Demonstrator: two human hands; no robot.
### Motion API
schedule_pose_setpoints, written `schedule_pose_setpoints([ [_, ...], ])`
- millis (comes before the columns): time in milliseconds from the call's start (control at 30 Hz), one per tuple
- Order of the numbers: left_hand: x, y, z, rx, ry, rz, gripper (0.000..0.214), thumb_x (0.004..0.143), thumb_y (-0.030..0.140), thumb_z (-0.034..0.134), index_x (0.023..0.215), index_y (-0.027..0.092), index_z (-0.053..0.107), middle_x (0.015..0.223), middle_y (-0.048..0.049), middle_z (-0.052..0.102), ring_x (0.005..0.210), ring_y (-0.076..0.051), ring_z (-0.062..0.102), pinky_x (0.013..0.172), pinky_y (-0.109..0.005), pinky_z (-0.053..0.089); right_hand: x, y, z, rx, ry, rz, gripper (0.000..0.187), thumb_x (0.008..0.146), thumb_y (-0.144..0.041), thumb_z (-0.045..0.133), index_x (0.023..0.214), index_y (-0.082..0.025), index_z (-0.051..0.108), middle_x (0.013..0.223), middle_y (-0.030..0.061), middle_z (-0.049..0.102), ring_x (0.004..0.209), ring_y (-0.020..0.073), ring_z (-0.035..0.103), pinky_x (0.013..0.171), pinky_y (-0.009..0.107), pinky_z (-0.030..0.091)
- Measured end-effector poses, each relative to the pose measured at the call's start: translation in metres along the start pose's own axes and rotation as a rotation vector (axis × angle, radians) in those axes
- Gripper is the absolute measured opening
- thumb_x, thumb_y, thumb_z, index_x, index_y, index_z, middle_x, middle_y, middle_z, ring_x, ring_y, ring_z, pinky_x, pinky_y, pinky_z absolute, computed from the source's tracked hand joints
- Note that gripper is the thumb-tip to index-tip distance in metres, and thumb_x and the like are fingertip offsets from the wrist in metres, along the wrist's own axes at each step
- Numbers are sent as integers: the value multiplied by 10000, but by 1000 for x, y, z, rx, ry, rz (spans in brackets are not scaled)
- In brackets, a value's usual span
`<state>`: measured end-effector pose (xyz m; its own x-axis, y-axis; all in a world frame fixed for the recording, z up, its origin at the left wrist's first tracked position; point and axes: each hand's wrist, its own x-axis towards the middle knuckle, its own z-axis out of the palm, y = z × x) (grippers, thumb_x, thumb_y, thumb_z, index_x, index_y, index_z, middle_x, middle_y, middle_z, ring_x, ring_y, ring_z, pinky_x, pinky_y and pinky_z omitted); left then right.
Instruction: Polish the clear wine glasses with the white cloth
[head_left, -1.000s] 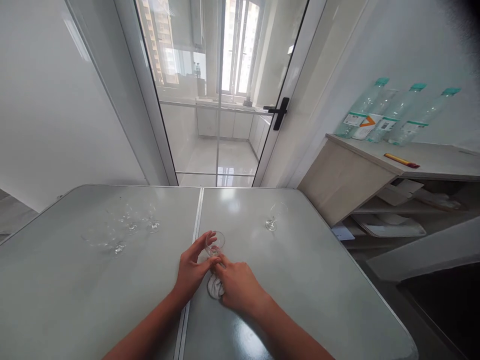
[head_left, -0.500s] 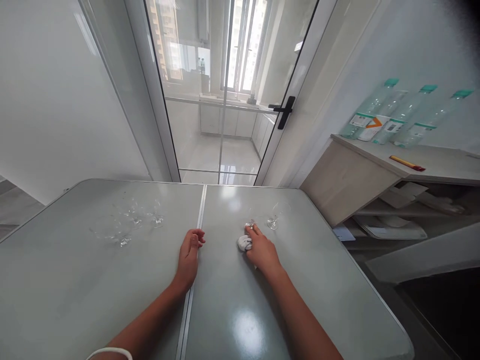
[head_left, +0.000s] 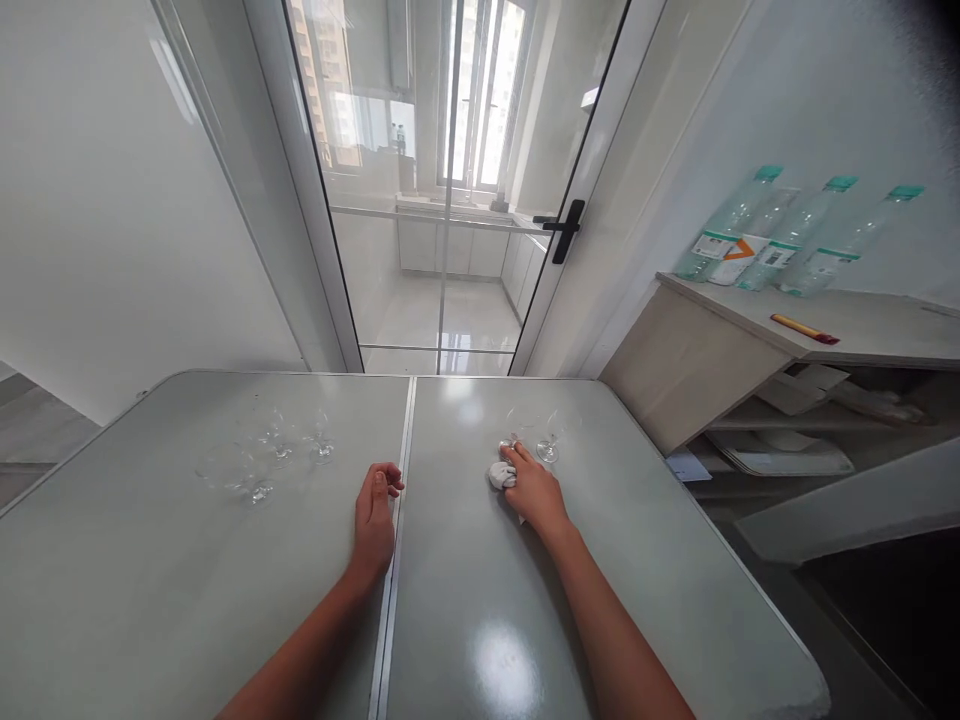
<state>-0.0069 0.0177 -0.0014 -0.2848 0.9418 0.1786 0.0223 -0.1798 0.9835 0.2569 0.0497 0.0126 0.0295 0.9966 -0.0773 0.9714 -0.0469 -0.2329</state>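
Observation:
My right hand (head_left: pixel 534 490) rests on the grey table (head_left: pixel 225 600), fingers closed round a small white cloth (head_left: pixel 498 475) and touching the foot of a clear stemmed glass (head_left: pixel 516 428). A second stemmed glass (head_left: pixel 552 440) stands just to its right. My left hand (head_left: pixel 375 515) lies on the table by the centre seam, fingers loosely curled, holding nothing. Several more clear glasses (head_left: pixel 274 455) stand on the left half of the table, away from both hands.
A glass door (head_left: pixel 450 200) with a black handle (head_left: pixel 561 228) is behind the table. To the right stands a wooden shelf unit (head_left: pixel 705 350) with three plastic bottles (head_left: pixel 780 240) and a pencil-like tool (head_left: pixel 802 327) on top.
A second ago both hands held a glass and the cloth at the table's middle. The right hand has carried the glass to the far right beside the other glass; the left hand let go.

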Motion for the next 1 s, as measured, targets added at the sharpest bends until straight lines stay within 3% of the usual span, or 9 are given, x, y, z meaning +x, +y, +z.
schedule_pose_setpoints([
  [100,4,7,-10,141,110,149,368,1036,496,379,945,222,607,915,-39,583,853,-204,561,771,-316,457,-1,0,2,26,10,7,768,767,-108,489,1511,-301,481,1644,43,372,1181,280,664,897,360,515],
  [233,13,14,-28,502,286,542,225,1001,347,487,997,185,643,1002,-85,545,988,-236,544,881,-376,473,-19,-6,3,67,64,26,763,765,-84,495,1488,-326,516,1630,98,375,1063,277,694,805,351,514],
  [333,24,17,-40,699,407,673,178,947,248,572,1075,170,668,1045,-107,523,1014,-243,538,932,-409,473,-42,-19,3,163,201,-38,630,760,-89,480,1347,-258,632,1346,114,621,932,261,684,748,340,506],
  [467,38,18,-48,814,432,610,396,943,200,557,1335,163,602,1217,-162,484,1125,-268,510,983,-440,470,-60,-42,12,498,264,-485,623,716,-113,513,1312,-241,637,1165,98,579,1022,253,612,887,356,514],
  [533,42,16,-50,867,425,542,513,950,209,548,1460,173,513,1263,-175,442,1164,-283,482,989,-464,472,-62,-52,20,574,255,-596,685,718,-149,556,1395,-246,593,1155,97,504,1061,268,571,950,409,504],
  [600,45,13,-53,904,433,475,604,950,235,558,1537,181,424,1266,-178,414,1174,-294,466,989,-488,477,-64,-58,26,615,211,-606,730,732,-156,574,1454,-258,548,1090,77,461,1009,252,559,924,412,514],
  [767,51,6,-58,905,407,370,703,953,296,576,1596,211,304,1348,-191,358,1199,-305,493,1019,-533,485,-63,-58,30,702,11,-583,786,728,-57,503,1485,-273,489,953,24,498,740,161,534,685,277,487],
  [900,54,2,-59,860,368,363,621,971,315,559,1546,222,344,1478,-214,325,1374,-352,426,1068,-561,463,-53,-49,31,735,49,-616,712,740,-59,496,1417,-267,561,935,24,541,747,163,553,692,270,468],
  [1000,56,-2,-60,816,383,395,491,984,335,551,1429,198,396,1480,-227,376,1469,-378,335,1087,-592,439,-47,-43,28,835,67,-606,537,788,-114,535,1298,-245,642,921,25,593,768,178,569,724,284,472],
])
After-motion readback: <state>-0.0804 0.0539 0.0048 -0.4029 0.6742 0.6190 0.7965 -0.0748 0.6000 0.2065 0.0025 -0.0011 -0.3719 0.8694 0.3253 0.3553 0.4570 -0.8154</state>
